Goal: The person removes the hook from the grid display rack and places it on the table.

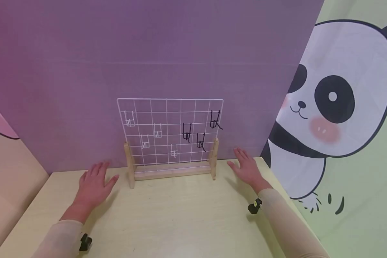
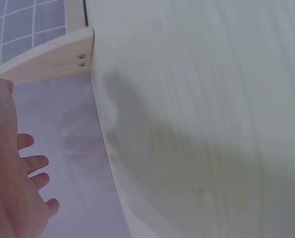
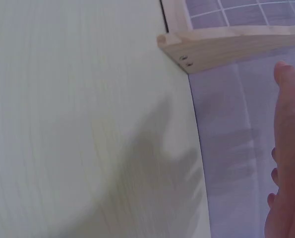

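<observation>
A white wire grid rack stands upright in a wooden base at the back of the table. On its left half hang several white hooks; on its right half are three black hooks. My left hand is left of the rack, fingers spread, holding nothing. To the right of the rack, my right hand is also spread and holds nothing. Both wrist views show a wooden side foot of the base near the thumb, with a gap between.
The pale wooden table meets a purple wall panel behind the rack. A panda picture covers the wall on the right. Small black devices are strapped at both wrists.
</observation>
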### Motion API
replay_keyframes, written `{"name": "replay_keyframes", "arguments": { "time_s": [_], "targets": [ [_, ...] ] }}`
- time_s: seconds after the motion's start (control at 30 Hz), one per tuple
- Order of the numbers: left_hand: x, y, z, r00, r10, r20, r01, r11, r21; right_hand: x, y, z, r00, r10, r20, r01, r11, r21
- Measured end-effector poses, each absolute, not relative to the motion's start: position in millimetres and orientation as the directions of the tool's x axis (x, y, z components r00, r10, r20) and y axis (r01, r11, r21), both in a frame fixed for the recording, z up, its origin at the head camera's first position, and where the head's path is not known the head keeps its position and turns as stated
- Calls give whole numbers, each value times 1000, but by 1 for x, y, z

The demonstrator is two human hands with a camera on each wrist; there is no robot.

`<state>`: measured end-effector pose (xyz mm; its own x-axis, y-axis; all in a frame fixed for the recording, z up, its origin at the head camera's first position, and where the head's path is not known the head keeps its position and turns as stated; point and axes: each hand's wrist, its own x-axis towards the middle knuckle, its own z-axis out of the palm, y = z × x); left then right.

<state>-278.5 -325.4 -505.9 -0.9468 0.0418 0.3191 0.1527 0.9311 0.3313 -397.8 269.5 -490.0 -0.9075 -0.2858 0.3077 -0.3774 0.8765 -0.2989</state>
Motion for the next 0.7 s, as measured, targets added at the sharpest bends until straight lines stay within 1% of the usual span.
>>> {"name": "replay_keyframes", "arguments": {
  "time_s": [0.13,0.37,0.5,0.63,0.7],
  "targets": [
    [-280,-320,-505,-943,37,332,181,891,415,-400,266,-493,-906,-264,329,-387,832,-397],
    [-285,-316,-507,-917,27,399,249,820,516,-397,260,-489,-939,-216,267,-336,736,-588],
    [-285,-312,-503,-928,9,373,250,757,604,-396,255,-487,-950,-192,246,-310,664,-680],
    [-283,-306,-500,-941,-24,339,230,688,688,-396,250,-486,-942,-173,287,-334,551,-764],
    [-282,-303,-499,-943,-46,330,222,651,726,-397,248,-486,-935,-165,314,-353,509,-785]
  ]
}}
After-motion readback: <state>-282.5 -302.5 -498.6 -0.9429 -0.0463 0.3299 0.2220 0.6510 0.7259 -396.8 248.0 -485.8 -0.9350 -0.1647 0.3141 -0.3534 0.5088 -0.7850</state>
